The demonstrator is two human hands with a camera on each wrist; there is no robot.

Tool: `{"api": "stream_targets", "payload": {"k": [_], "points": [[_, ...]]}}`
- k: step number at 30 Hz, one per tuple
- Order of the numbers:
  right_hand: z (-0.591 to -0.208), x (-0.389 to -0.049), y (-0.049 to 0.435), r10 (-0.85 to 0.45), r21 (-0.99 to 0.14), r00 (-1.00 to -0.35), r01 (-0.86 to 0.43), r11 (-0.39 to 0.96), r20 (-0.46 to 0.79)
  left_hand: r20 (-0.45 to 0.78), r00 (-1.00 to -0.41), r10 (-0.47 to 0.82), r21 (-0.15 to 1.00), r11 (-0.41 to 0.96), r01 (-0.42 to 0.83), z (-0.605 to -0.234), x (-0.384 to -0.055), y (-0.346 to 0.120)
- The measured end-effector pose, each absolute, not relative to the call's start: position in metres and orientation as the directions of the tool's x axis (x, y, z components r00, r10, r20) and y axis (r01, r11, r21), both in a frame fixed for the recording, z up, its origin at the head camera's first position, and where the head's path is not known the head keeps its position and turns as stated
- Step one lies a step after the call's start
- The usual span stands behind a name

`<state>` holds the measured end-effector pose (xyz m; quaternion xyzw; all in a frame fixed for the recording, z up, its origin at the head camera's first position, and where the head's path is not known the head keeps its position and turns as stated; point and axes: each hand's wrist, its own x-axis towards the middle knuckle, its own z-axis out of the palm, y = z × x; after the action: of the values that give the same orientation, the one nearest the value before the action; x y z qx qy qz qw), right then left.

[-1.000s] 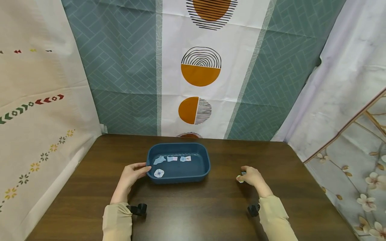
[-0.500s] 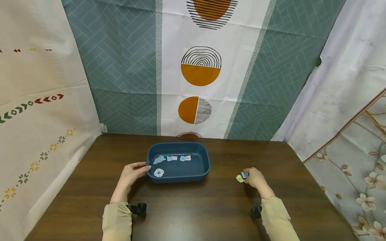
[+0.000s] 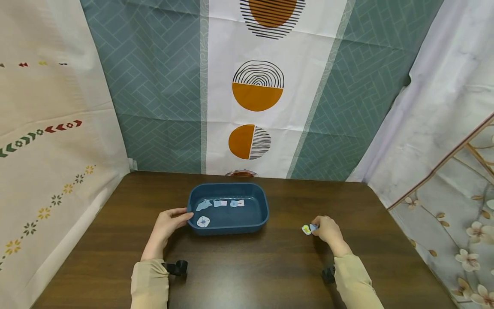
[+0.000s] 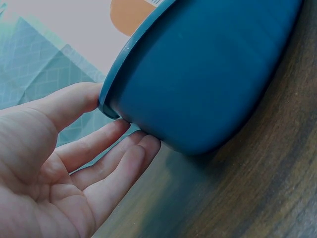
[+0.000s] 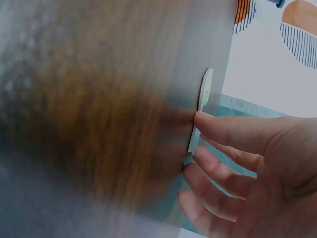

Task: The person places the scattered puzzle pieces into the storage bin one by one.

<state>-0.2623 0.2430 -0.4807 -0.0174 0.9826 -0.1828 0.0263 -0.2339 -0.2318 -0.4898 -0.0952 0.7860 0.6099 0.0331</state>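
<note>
A dark blue rectangular tray [image 3: 231, 219] sits on the table toward the back. My left hand [image 3: 169, 224] grips its left end, thumb at the rim and fingertips under it against the outer wall. To the right, my right hand [image 3: 329, 231] pinches a small flat light-blue piece [image 3: 313, 227] low over the tabletop. Beside that piece lies a white-edged yellow piece [image 3: 306, 229]. In the right wrist view, the thumb tip presses the thin blue piece [image 5: 194, 142], and the yellow-marked one [image 5: 206, 87] stands just past it.
Inside the tray lie a round compass-rose piece [image 3: 203, 221] and several blue-and-white pieces, among them an irregular one [image 3: 204, 205]. The wooden table [image 3: 231, 266] meets a patterned cloth [image 3: 166, 141] at its back edge. Black wrist cameras [image 3: 177, 268] sit on both forearms.
My right hand has shifted slightly right and toward me, uncovering the yellow piece. The light-blue piece has turned and now lies closer beside it. The left hand and tray stay put.
</note>
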Motion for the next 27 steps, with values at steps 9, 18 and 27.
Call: {"api": "stream_targets", "payload": {"k": [9, 18, 27], "points": [[-0.483, -0.263, 0.249, -0.03, -0.397, -0.997, 0.0, 0.918, -0.069, -0.167, -0.98, -0.112, 0.953, 0.235, -0.19, -0.489, -0.234, -0.232], [-0.479, -0.261, 0.255, 0.002, -0.466, -0.993, 0.057, 0.883, -0.117, -0.173, -0.979, -0.108, 0.953, 0.233, -0.194, -0.489, -0.234, -0.232], [-0.474, -0.264, 0.258, -0.02, -0.468, -0.987, 0.059, 0.882, -0.161, -0.176, -0.978, -0.116, 0.953, 0.23, -0.199, -0.49, -0.234, -0.231]]}}
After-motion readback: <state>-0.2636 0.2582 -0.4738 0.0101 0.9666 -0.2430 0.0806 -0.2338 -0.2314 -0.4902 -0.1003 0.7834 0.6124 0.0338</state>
